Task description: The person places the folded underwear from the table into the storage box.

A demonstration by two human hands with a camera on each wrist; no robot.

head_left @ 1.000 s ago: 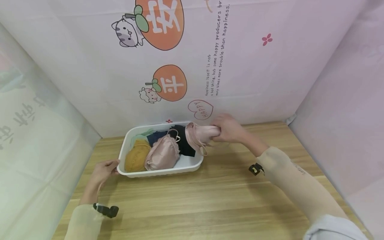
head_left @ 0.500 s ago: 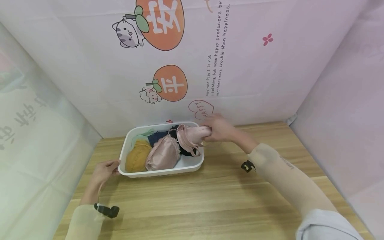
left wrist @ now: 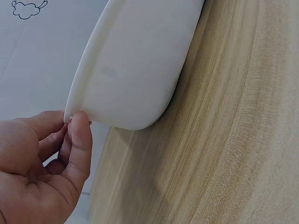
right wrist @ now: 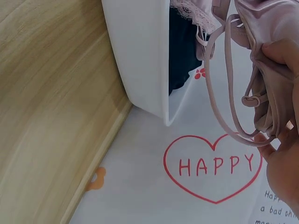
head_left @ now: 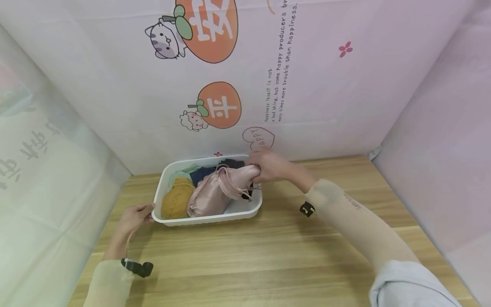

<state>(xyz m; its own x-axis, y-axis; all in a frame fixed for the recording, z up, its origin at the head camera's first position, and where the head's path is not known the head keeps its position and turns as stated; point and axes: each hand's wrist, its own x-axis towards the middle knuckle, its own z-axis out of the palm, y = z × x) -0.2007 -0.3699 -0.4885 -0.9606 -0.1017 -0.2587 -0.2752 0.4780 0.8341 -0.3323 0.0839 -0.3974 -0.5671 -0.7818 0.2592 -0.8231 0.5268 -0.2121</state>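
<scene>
A white plastic bin (head_left: 215,220) stands on the table against the back wall, holding folded garments. At its near left corner my left hand (head_left: 132,219) pinches the rim between thumb and fingers, plain in the left wrist view. My right hand (head_left: 270,164) grips a folded pink satin bra (head_left: 238,179) over the bin's right end. Thin straps with a ring hang from this bra (right wrist: 275,88) in the right wrist view. It overlaps another pink satin garment (head_left: 205,199) lying in the bin; lace trim shows in the right wrist view. A mustard-yellow garment (head_left: 178,198) lies at the left.
Behind these lie a mint-green cloth (head_left: 180,175), a navy cloth (head_left: 201,174) and a black cloth (head_left: 234,163), partly covered. The wooden table (head_left: 245,260) extends toward me. Printed white sheets (head_left: 314,85) enclose the back and sides.
My right hand has moved left with the pink bra, from beyond the bin's right end to over its contents, covering more of the black cloth. My left hand stays on the rim.
</scene>
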